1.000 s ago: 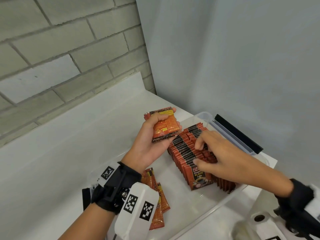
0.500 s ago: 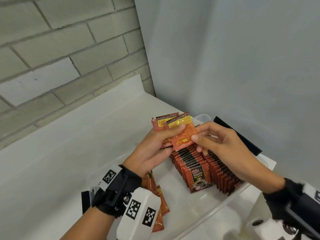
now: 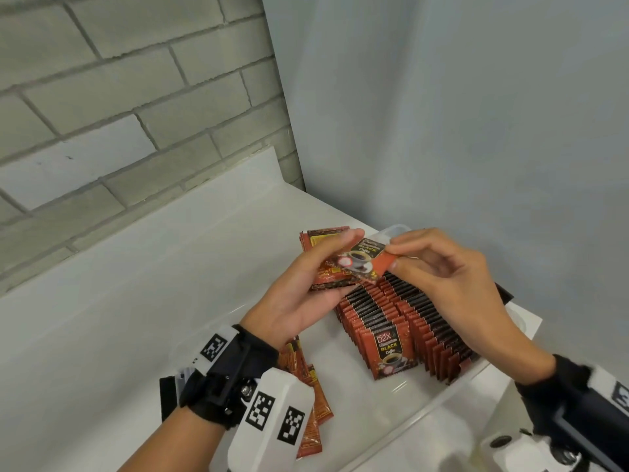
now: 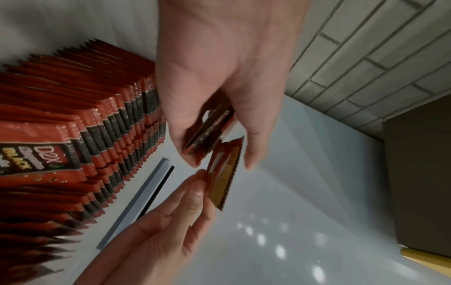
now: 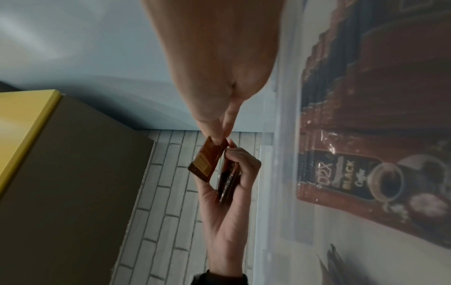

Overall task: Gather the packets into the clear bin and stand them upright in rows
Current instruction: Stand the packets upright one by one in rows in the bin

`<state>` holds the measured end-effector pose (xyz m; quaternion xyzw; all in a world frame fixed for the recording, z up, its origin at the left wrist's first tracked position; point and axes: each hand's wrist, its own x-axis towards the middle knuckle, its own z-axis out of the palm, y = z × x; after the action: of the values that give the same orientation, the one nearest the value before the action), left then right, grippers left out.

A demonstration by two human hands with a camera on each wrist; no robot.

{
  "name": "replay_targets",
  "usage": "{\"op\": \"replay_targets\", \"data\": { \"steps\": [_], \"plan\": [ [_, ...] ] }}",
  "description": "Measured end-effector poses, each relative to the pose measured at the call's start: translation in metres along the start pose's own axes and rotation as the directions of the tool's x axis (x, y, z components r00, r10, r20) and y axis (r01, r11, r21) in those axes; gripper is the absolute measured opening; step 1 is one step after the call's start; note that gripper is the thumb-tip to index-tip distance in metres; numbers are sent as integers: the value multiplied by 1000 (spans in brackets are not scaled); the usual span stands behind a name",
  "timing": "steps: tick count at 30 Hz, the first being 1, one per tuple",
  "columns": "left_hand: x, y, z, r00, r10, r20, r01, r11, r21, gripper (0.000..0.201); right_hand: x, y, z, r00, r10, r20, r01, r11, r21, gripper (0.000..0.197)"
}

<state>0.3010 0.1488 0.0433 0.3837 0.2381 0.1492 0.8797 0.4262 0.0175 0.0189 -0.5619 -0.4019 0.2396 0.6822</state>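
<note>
Left hand (image 3: pixel 299 294) grips a stack (image 3: pixel 323 264), right hand (image 3: pixel 452 284) pinches one packet (image 3: pixel 367 264); apparently touching only in head view.

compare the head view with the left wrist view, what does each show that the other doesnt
Only the head view: the loose packets lying flat near the left wrist, the clear bin rim, and the front face of the single packet.

Only the left wrist view: the single packet's yellow-printed back, and a brown box by the brick wall.

Both: the left hand holding a small stack of packets, the right hand with a pinch grip on the single packet, and the upright rows of packets.
</note>
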Motion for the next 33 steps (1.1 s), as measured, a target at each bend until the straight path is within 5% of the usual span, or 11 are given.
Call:
{"op": "replay_targets", "data": {
  "steps": [5, 11, 18, 33],
  "plan": [
    [1, -1, -5, 997, 43, 68, -47, 997, 60, 42, -1, -1, 0, 999, 16, 50, -12, 998, -61, 16],
    [2, -2, -6, 992, 53, 112, -68, 988, 141, 44, 1, -2, -1, 977, 207, 49, -208, 978, 17, 33],
    [2, -5, -6, 989, 15, 145, -55, 960, 276, 44, 0, -4, -1, 957, 271, 107, -273, 962, 4, 16],
    [-1, -5, -1, 983, 163, 88, -184, 909, 374, 35, 3, 1, -5, 965, 170, 201, -134, 975, -180, 16]
  ]
}}
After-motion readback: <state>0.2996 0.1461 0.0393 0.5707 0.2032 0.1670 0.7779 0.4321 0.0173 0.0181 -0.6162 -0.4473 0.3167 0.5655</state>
